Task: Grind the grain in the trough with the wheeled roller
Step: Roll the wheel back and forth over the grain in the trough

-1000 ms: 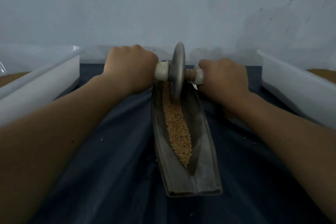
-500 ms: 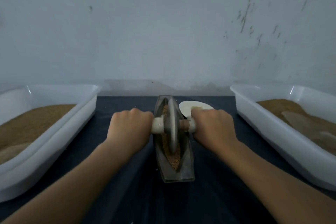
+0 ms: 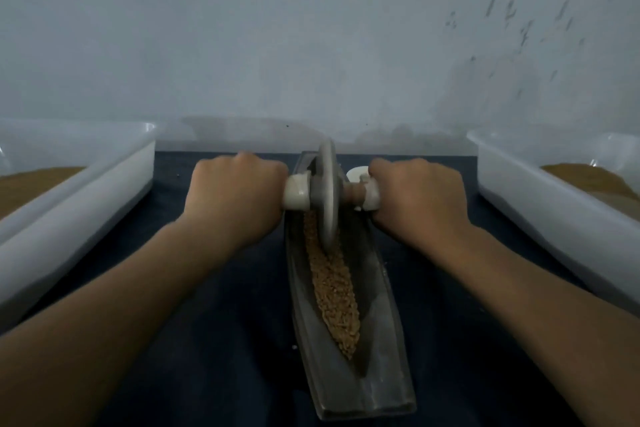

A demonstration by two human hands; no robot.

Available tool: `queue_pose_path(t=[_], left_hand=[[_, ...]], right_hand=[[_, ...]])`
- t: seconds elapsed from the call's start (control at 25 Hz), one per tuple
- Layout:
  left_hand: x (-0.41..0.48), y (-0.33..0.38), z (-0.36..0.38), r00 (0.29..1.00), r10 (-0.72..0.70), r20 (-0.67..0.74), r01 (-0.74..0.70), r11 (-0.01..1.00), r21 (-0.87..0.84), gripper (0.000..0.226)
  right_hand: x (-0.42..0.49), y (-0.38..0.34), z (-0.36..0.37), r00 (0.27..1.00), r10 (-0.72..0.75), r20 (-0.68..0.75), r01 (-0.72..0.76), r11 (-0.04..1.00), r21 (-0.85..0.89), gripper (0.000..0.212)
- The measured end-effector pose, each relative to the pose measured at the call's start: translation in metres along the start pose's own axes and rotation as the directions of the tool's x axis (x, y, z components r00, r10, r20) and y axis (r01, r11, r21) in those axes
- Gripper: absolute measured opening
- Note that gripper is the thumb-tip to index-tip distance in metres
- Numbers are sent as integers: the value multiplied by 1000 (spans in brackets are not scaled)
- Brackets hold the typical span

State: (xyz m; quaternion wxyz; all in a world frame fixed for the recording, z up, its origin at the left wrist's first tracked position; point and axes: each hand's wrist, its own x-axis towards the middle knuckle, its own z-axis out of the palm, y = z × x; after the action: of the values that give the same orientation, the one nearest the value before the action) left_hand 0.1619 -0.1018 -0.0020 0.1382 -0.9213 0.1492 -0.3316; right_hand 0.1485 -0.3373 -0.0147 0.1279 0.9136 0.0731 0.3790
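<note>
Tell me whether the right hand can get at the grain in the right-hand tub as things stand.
Probably not yet: the right hand has its grip on the roller. Once it lets go, the way looks free, since the open tub of grain sits just beside it with nothing between.

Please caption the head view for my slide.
Left hand and right hand grip the wheeled roller, set in the grain in the trough.

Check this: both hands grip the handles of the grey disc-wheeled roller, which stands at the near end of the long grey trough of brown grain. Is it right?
No. The head view shows the grey disc-wheeled roller at the far end of the long grey trough, not the near end. The left hand and right hand do grip its handles, and brown grain lies in the trough.
</note>
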Motion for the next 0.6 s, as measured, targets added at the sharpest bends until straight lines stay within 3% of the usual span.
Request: queue_pose_path(t=[0.12,0.24,0.44,0.6], left_hand=[[22,-4,9,1000,-4,6,4,1000,-18,2],[23,-2,8,1000,-16,5,16,1000,7,8],[-6,3,-15,1000,22,16,-22,1000,-7,16],[-41,8,-42,999,26,34,-25,999,-39,25]], right_hand=[[19,3,17,1000,11,-18,-9,997,73,21],[18,3,19,999,39,-21,-36,995,96,22],[-11,-5,-11,998,62,10,-62,998,26,45],[-40,-7,-41,995,34,99,-34,999,7,26]])
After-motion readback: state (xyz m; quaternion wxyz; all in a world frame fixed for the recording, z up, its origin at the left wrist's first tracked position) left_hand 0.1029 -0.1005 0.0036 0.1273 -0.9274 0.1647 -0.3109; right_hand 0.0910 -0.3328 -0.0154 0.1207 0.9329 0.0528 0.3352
